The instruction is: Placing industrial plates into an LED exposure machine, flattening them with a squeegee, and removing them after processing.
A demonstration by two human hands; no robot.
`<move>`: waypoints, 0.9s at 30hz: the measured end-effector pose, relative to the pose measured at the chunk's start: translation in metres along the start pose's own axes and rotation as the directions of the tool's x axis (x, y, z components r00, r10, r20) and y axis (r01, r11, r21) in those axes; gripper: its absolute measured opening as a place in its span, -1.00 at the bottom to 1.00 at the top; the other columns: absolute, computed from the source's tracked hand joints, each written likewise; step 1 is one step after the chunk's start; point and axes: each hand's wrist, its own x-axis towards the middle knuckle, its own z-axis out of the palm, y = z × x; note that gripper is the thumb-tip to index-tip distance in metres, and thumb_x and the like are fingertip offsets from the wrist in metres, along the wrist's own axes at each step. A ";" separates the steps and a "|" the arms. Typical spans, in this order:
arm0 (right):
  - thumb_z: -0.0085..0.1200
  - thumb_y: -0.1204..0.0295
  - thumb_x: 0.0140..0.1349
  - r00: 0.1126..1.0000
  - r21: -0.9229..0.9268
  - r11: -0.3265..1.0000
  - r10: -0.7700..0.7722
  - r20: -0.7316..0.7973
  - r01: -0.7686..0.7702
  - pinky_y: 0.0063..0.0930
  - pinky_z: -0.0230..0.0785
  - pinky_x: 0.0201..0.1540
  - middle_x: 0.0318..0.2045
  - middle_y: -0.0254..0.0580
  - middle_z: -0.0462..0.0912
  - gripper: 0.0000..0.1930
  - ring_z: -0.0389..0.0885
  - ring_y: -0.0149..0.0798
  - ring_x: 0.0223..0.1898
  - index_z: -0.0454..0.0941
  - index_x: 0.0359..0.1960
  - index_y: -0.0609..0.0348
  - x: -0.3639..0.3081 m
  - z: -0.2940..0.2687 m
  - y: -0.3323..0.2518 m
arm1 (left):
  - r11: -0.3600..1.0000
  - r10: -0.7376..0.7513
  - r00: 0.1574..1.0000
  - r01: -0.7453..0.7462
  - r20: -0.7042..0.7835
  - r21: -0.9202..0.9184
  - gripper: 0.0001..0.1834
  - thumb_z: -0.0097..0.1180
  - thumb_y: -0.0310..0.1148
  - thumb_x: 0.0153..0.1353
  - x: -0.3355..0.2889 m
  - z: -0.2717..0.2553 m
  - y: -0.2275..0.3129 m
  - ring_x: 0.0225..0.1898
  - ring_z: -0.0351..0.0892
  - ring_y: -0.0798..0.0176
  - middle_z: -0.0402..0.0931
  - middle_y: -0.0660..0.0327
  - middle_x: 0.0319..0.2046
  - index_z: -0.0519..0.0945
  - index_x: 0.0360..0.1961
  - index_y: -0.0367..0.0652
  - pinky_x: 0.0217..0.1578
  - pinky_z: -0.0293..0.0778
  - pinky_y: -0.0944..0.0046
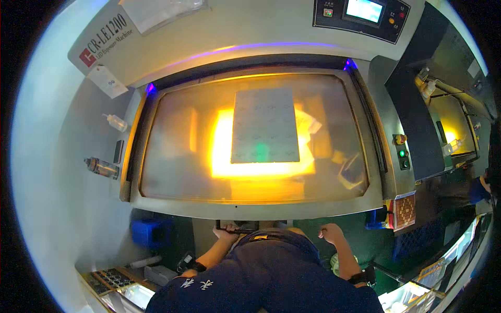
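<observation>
In front of my waist, my left hand is wrapped round a black bar handle below the machine's front edge. My right hand hangs to the right of my body, fingers curled in, with nothing visible in it. Ahead of both hands is the wide glass bed of an exposure machine, lit from behind by yellow glare. A grey rectangular panel with faint repeated marks lies near its middle, apart from my hands. A green spot of light shows on the panel's lower part.
A control panel with a screen is above the bed. A button box sits at its right. Bottles stand on the left ledge. A blue bin is below left. Another person's arm shows at far right.
</observation>
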 end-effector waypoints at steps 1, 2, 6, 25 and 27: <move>-0.02 0.28 0.22 0.992 0.193 0.973 0.125 0.015 -0.126 -0.18 0.53 -0.17 -0.39 -0.21 0.73 -0.78 0.71 -0.13 -0.26 0.72 -0.41 -0.07 0.006 0.011 0.013 | 1.000 -0.011 0.998 0.011 0.057 -0.002 -0.32 -0.51 0.36 0.26 0.000 0.000 0.002 -0.71 -0.02 0.21 0.03 0.26 -0.77 0.14 -0.67 0.00 -0.54 0.07 0.19; -0.02 0.28 0.22 0.993 0.186 0.975 0.121 0.013 -0.121 -0.18 0.53 -0.17 -0.39 -0.21 0.73 -0.78 0.71 -0.13 -0.26 0.72 -0.41 -0.07 0.009 0.016 0.016 | 1.000 -0.011 0.998 0.012 0.061 -0.010 -0.32 -0.51 0.36 0.26 -0.004 0.003 0.001 -0.71 -0.02 0.21 0.03 0.26 -0.77 0.14 -0.67 0.00 -0.54 0.07 0.19; 0.01 0.28 0.18 0.971 0.289 0.938 0.139 0.193 -0.192 -0.16 0.52 -0.20 -0.43 -0.17 0.73 -0.78 0.71 -0.15 -0.28 0.68 -0.47 0.04 0.043 0.081 0.099 | 0.999 0.020 1.000 -0.020 -0.014 0.048 -0.33 -0.54 0.33 0.25 0.006 0.017 -0.004 -0.69 0.02 0.17 0.05 0.22 -0.77 0.14 -0.68 -0.02 -0.53 0.10 0.14; 0.01 0.20 0.19 0.990 -0.004 1.000 -0.017 0.138 0.018 -0.09 0.46 -0.03 -0.16 -0.02 0.69 -0.65 0.61 0.13 -0.08 0.62 -0.15 0.20 0.157 0.103 0.037 | -0.483 0.239 0.763 -0.443 0.601 0.755 -0.52 -0.09 0.02 0.40 0.003 -0.193 0.045 -0.15 0.58 0.04 0.60 0.11 -0.15 0.50 0.01 -0.21 -0.14 0.48 0.11; 0.02 0.20 0.19 0.998 0.042 0.999 0.006 0.063 -0.009 -0.08 0.46 -0.04 -0.16 -0.02 0.69 -0.65 0.61 0.13 -0.09 0.62 -0.15 0.19 0.168 0.112 0.036 | -0.335 0.139 0.909 -0.330 0.393 0.883 -0.50 -0.07 0.02 0.39 -0.030 -0.176 0.045 -0.08 0.58 0.03 0.61 0.07 -0.12 0.51 0.02 -0.23 -0.08 0.47 0.09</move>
